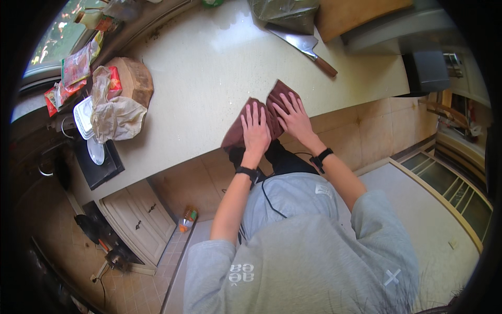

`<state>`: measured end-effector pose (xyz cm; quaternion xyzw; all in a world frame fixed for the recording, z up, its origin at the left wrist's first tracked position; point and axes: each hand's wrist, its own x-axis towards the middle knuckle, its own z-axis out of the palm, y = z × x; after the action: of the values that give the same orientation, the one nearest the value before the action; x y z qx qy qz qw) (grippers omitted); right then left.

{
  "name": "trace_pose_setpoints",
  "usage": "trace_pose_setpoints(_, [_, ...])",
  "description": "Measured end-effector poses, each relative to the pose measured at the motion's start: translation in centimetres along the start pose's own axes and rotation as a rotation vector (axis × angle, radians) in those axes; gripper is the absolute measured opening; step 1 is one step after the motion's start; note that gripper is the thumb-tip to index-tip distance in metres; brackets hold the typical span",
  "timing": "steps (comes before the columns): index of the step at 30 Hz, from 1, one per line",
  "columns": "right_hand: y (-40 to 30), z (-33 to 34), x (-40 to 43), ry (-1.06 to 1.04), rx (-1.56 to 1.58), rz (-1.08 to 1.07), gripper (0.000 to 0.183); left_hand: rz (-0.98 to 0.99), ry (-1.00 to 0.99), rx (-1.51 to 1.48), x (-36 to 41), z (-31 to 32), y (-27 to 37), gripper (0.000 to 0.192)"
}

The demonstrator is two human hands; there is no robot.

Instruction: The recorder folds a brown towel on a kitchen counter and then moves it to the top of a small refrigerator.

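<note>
A dark brown cloth lies bunched over the front edge of the pale countertop, with a fold rising between its two halves. My left hand rests flat on the left half, its fingers extended and slightly apart. On the right half lies my right hand, palm down with fingers spread. Neither hand visibly pinches the fabric. Beyond the right hand, a cleaver with a wooden handle lies on the counter, its handle towards the front edge.
At the left are a wooden chopping block, a crumpled plastic bag, a white lidded container and food packets. A dark green bag and a wooden board stand behind the cleaver. A bottle is on the floor.
</note>
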<state>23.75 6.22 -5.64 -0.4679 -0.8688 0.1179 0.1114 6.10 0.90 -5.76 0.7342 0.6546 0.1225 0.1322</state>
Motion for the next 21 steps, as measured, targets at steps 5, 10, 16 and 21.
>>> trace_pose_setpoints(5, [1.8, 0.3, -1.1, 0.044, -0.052, 0.220, 0.054, -0.056, 0.005, 0.082, -0.5, 0.4, 0.1, 0.064])
trace_pose_setpoints(10, [3.4, 0.2, 1.9, 0.105, -0.101, 0.268, 0.053, -0.213, 0.064, 0.205, 2.0, 0.2, -1.3, 0.067])
trace_pose_setpoints(16, [3.7, 1.1, 7.2, 0.132, -0.105, 0.272, 0.052, -0.211, 0.126, 0.228, 6.2, -0.1, -4.5, 0.064])
trace_pose_setpoints(21, [2.0, 1.6, 9.3, 0.083, -0.084, 0.127, 0.051, -0.115, 0.099, 0.216, 8.5, 0.2, -5.0, 0.062])
